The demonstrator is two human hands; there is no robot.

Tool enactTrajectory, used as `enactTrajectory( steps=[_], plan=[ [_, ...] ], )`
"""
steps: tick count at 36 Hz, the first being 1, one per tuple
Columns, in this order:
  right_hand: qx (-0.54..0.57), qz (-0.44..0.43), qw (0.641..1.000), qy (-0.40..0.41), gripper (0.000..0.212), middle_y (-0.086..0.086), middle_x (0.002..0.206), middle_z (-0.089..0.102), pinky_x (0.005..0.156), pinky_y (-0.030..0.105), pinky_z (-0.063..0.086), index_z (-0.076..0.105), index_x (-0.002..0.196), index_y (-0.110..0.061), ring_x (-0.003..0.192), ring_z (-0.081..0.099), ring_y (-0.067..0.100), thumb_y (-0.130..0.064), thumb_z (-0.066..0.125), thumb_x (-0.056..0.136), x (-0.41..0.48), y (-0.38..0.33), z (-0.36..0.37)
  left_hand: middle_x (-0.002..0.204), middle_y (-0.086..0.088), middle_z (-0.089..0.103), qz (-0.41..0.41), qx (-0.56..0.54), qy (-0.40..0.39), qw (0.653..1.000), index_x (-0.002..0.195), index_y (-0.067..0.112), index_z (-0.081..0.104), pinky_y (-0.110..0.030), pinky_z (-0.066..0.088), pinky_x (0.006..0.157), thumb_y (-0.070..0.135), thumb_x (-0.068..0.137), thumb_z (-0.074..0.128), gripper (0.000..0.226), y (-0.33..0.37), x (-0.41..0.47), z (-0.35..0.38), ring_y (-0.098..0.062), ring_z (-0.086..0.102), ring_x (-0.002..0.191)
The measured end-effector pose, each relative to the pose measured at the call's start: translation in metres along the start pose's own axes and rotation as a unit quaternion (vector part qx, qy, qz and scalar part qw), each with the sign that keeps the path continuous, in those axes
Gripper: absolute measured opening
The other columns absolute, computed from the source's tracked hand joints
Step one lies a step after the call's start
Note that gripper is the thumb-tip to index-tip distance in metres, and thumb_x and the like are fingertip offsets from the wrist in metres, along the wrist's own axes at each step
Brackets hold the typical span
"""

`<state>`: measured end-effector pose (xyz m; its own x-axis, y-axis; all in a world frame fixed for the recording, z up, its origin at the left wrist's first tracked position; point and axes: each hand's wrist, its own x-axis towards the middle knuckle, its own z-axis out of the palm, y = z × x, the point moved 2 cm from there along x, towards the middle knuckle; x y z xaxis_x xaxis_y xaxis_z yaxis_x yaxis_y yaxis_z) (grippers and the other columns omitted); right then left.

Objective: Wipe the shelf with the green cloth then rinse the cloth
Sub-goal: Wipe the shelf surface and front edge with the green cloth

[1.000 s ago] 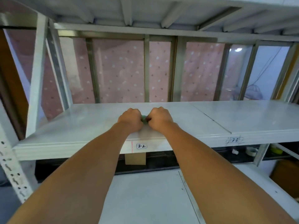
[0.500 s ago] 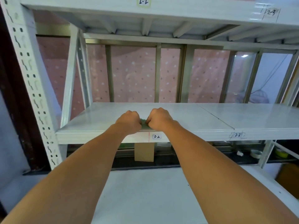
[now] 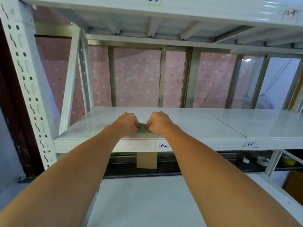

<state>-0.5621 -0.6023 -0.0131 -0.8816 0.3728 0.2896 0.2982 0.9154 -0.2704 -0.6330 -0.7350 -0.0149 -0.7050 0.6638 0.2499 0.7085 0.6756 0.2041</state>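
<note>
The green cloth [image 3: 143,129] lies bunched on the white shelf [image 3: 205,123] near its front edge, above the label "3-2". Only a small patch of it shows between my fists. My left hand [image 3: 127,122] and my right hand [image 3: 159,122] are both closed on the cloth, side by side, knuckles pointing away from me. Both forearms reach forward from the bottom of the view.
A perforated white upright [image 3: 24,82] stands at the left. The upper shelf [image 3: 164,17] hangs overhead. A lower white shelf [image 3: 147,202] lies beneath my arms. A brown card [image 3: 146,160] hangs below the front edge. Tape rolls [image 3: 262,161] sit at the lower right.
The view has pulled back and tilted up, so the left upright and the upper shelf now show. My hands stay together on the cloth, a little nearer the shelf's front edge.
</note>
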Motion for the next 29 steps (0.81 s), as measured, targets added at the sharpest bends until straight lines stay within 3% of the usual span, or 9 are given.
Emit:
enactTrajectory(
  steps=[7,15,19,29],
  plan=[
    [0.014,0.005,1.000,-0.005,0.020,0.004,0.099,0.074,0.084,0.035,0.060,0.082,0.102,-0.020,0.089,0.067,0.024,-0.026,0.073,0.086,0.036,0.008,0.007,0.095,-0.004,0.070,-0.006,-0.015,0.010,1.000,0.101,0.020,0.079,-0.032,0.054,0.079,0.022,0.089,0.063,0.021,-0.016,0.040,0.009,-0.023,0.062,0.088],
    [0.041,0.001,0.999,-0.010,0.025,0.001,0.104,0.075,0.086,0.031,0.057,0.081,0.107,-0.022,0.094,0.067,0.022,-0.032,0.076,0.085,0.096,0.021,0.021,0.092,-0.006,0.068,-0.026,-0.017,0.018,0.999,0.094,0.018,0.079,-0.036,0.057,0.080,0.022,0.089,0.060,0.019,-0.033,0.099,0.023,-0.025,0.063,0.086],
    [0.052,0.013,0.999,-0.012,0.028,0.001,0.098,0.077,0.083,0.029,0.058,0.081,0.104,-0.021,0.086,0.069,0.021,-0.038,0.078,0.082,0.129,0.024,0.028,0.087,-0.008,0.068,-0.023,-0.014,0.018,0.999,0.091,0.015,0.078,-0.036,0.057,0.079,0.022,0.087,0.059,0.020,-0.043,0.130,0.028,-0.028,0.064,0.082],
    [0.037,0.001,0.999,-0.018,0.024,0.005,0.101,0.075,0.086,0.030,0.058,0.081,0.107,-0.021,0.089,0.069,0.024,-0.034,0.074,0.087,0.208,0.033,0.047,0.091,-0.007,0.068,-0.049,0.003,0.011,0.999,0.096,0.019,0.078,-0.034,0.055,0.081,0.021,0.088,0.059,0.020,-0.071,0.207,0.043,-0.026,0.063,0.081]
  ],
)
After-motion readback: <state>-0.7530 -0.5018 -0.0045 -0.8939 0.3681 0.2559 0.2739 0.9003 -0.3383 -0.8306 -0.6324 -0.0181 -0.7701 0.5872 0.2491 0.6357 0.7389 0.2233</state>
